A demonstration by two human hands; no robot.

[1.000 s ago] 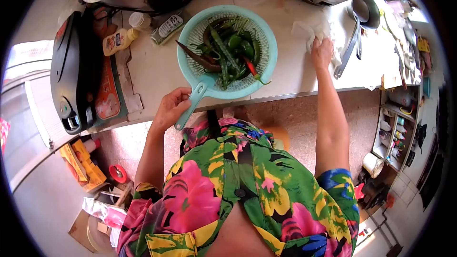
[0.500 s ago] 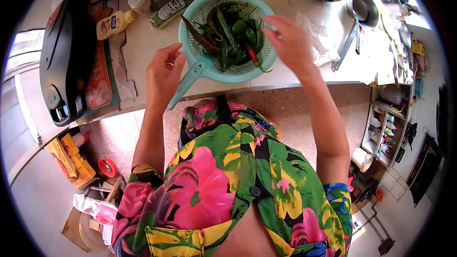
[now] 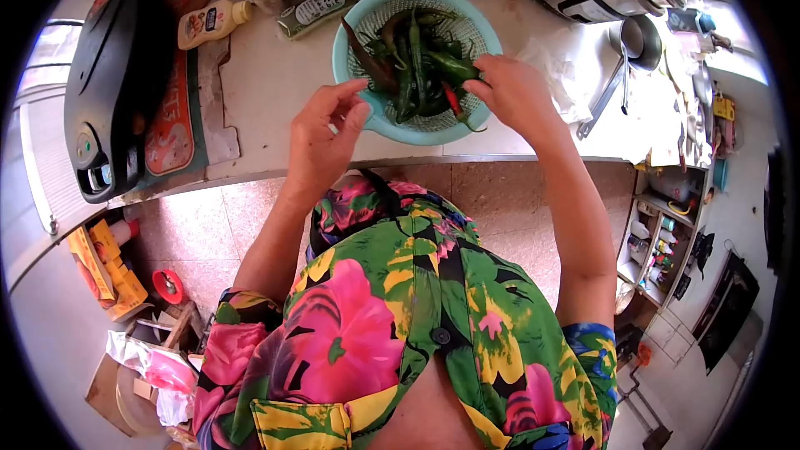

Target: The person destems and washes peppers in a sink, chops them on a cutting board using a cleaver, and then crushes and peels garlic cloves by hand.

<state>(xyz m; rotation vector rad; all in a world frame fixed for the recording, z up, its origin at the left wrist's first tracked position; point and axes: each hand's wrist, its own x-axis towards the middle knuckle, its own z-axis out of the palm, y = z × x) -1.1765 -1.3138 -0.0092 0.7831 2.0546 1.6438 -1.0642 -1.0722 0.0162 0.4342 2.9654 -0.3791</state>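
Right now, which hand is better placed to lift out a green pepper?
Right, I'd judge. The right hand has its fingertips at a green pepper in the strainer; the left hand is at the near-left rim, farther from that pepper.

No text reads clearly. Lettering on the squeeze bottle (image 3: 210, 23), the green-and-white container (image 3: 313, 12), the red mat (image 3: 171, 121) and the steel pot's label (image 3: 590, 7) is too small or blurred.

Both forearms reach forward from short sleeves, the hands raised ahead of the torso with elbows apart. The left hand (image 3: 327, 135) is half curled, its thumb and index fingertip held near each other (a loose, rounded curl). The right hand (image 3: 515, 98) angles inward, fingers bent and thumb extended.
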